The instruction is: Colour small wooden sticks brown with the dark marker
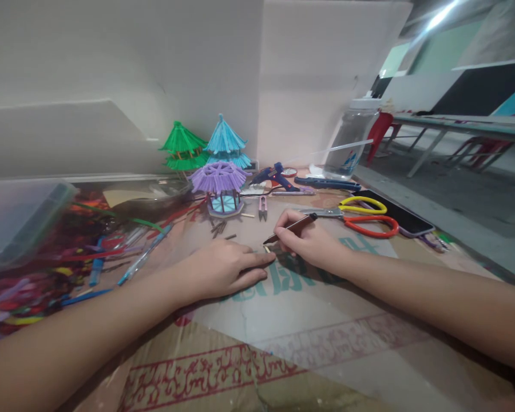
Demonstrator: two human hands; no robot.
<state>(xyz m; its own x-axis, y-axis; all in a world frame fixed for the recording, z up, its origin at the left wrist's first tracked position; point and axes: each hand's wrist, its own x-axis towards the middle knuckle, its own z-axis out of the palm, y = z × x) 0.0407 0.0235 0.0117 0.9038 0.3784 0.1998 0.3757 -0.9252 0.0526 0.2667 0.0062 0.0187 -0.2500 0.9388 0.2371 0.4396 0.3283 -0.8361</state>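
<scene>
My right hand (300, 234) pinches a dark marker pen (298, 224), its tip pointing left and down. Just below that tip lies a short pale wooden stick (266, 249) on the translucent sheet. My left hand (229, 266) rests flat with its fingers stretched out, the index fingertip against the little stick's near end. Several short brown sticks (218, 229) are scattered beyond my left hand. Behind them stands a small pavilion model (220, 183) with a purple fuzzy roof and a light blue base.
Green (181, 146) and blue roofed pavilions (224, 140) stand at the back. Nearby are a glue gun (277, 176), thread snips (263, 208), scissors (369, 217), a box cutter (326, 183), a phone (397, 212) and a plastic jar (349, 140). Colourful craft stems (21, 292) and a plastic box (21, 220) fill the left.
</scene>
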